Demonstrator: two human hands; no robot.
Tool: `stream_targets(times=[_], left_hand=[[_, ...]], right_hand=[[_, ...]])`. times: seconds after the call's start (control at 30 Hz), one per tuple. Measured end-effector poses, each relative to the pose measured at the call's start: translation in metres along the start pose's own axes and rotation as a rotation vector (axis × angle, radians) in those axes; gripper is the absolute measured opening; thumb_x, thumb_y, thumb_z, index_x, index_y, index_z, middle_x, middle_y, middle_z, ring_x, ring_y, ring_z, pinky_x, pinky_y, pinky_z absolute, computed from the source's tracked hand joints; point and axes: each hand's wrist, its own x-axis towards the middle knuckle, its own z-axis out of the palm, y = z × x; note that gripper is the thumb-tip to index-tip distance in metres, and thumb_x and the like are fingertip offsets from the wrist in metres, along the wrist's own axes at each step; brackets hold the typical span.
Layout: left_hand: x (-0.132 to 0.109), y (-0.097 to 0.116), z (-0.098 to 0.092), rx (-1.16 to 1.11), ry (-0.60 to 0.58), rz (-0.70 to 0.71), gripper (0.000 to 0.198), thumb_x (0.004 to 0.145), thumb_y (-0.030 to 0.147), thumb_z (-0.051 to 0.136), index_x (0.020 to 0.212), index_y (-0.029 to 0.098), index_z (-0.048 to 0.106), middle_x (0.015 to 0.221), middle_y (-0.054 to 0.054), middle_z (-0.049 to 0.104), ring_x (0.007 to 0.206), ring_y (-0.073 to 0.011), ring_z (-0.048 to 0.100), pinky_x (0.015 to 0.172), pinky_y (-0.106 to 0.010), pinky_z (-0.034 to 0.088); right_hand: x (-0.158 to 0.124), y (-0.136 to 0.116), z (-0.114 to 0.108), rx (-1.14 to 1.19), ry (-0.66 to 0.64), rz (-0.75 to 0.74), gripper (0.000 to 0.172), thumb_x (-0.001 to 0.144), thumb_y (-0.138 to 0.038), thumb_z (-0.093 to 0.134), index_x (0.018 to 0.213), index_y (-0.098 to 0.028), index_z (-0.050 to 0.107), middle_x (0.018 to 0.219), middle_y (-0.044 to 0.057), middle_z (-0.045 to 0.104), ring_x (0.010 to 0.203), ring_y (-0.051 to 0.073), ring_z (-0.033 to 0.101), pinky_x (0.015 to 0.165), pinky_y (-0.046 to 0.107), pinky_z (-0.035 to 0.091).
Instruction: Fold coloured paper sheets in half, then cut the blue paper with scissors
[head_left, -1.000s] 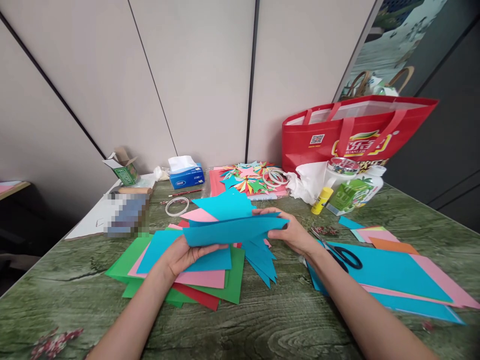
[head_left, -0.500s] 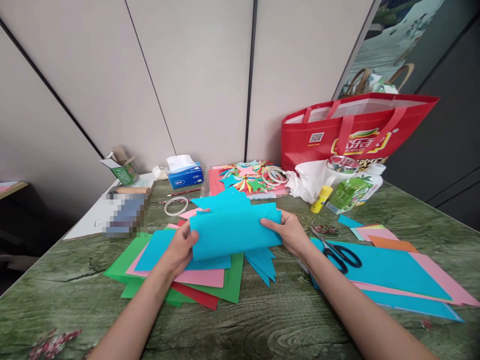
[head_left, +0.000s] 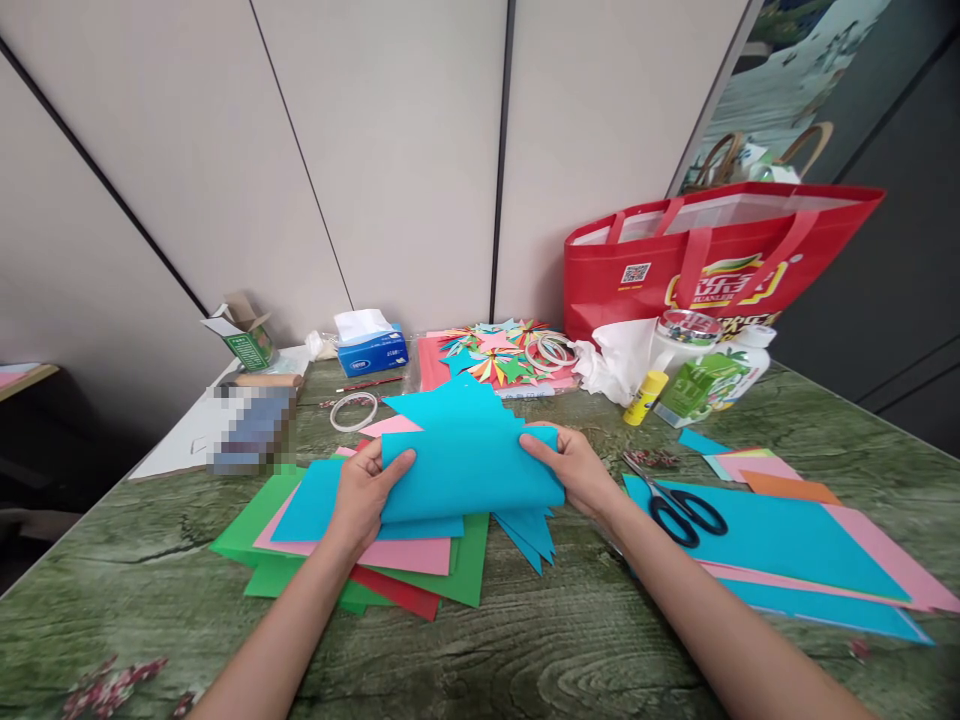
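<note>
A folded sheet of blue paper point(head_left: 469, 475) is held up between both hands at the middle of the table. My left hand point(head_left: 367, 490) pinches its left end, thumb on the near face. At the right end my right hand point(head_left: 574, 462) grips it the same way, its other fingers behind the paper. Under and behind it lie blue paper pieces with pointed tips point(head_left: 529, 535). Below my left hand is a stack of coloured sheets, with green paper point(head_left: 469, 570), pink paper point(head_left: 412, 553) and red paper point(head_left: 397, 592) showing.
Black-handled scissors point(head_left: 679, 510) rest on blue and pink sheets at right. Behind stand a yellow glue stick point(head_left: 645, 398), a green carton point(head_left: 694, 388) and a red bag point(head_left: 607, 285). A tape roll point(head_left: 354, 411), a tissue box point(head_left: 371, 352) and colourful paper stars point(head_left: 491, 355) lie toward the wall.
My left thumb has moved further in over the paper's near face. The sheet's top edge sits slightly lower at left and right. Both hands still hold it.
</note>
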Motion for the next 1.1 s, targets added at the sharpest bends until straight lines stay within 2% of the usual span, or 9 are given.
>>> stream_targets(times=[0.13,0.27,0.4,0.77,0.97,1.1], left_hand=[[0.0002,-0.0002,0.0001,-0.014,0.051,0.007,0.031,0.052,0.036,0.078,0.068,0.015,0.062,0.050,0.004,0.058,0.042,-0.0081,0.047,0.042,-0.019,0.040],[0.0031,-0.0025,-0.0028,-0.026,0.123,0.021,0.032,0.051,0.038,0.078,0.065,0.014,0.063,0.050,0.003,0.057,0.044,-0.0093,0.047,0.043,-0.020,0.040],[0.0044,-0.0036,-0.0042,-0.018,0.148,0.045,0.030,0.051,0.037,0.078,0.064,0.014,0.064,0.044,0.005,0.051,0.043,-0.0092,0.046,0.043,-0.020,0.038],[0.0008,-0.0010,-0.0017,-0.019,0.138,0.055,0.031,0.050,0.038,0.078,0.061,0.013,0.064,0.053,0.001,0.060,0.045,-0.0088,0.047,0.044,-0.020,0.041],[0.0035,-0.0038,-0.0030,-0.038,0.195,0.101,0.029,0.050,0.035,0.078,0.065,0.015,0.064,0.048,0.004,0.057,0.041,-0.0071,0.043,0.041,-0.018,0.036],[0.0043,-0.0049,-0.0033,-0.031,0.217,0.093,0.029,0.049,0.034,0.079,0.061,0.014,0.063,0.048,0.004,0.057,0.042,-0.0068,0.043,0.042,-0.018,0.036]], right_hand=[[-0.0001,0.0008,0.0011,-0.016,0.043,-0.001,0.035,0.056,-0.042,0.076,0.079,-0.018,0.064,0.070,0.002,0.067,0.059,0.017,0.059,0.056,0.029,0.048],[-0.0010,0.0016,0.0019,-0.004,0.044,0.004,0.033,0.056,-0.041,0.076,0.077,-0.018,0.064,0.070,0.001,0.068,0.059,0.017,0.059,0.055,0.029,0.048],[-0.0015,0.0022,0.0034,0.000,0.055,0.005,0.032,0.056,-0.039,0.077,0.076,-0.018,0.064,0.067,0.000,0.067,0.056,0.015,0.058,0.053,0.028,0.047],[0.0006,0.0061,0.0021,-0.018,0.113,0.012,0.034,0.054,-0.040,0.078,0.074,-0.017,0.063,0.064,0.001,0.066,0.055,0.016,0.057,0.051,0.029,0.047],[0.0001,0.0058,0.0027,-0.022,0.106,0.010,0.034,0.052,-0.041,0.078,0.070,-0.018,0.062,0.063,0.001,0.065,0.054,0.016,0.056,0.051,0.029,0.046],[-0.0002,0.0065,0.0027,-0.021,0.113,0.012,0.032,0.053,-0.040,0.078,0.069,-0.017,0.062,0.063,0.000,0.065,0.054,0.016,0.056,0.051,0.029,0.046]])
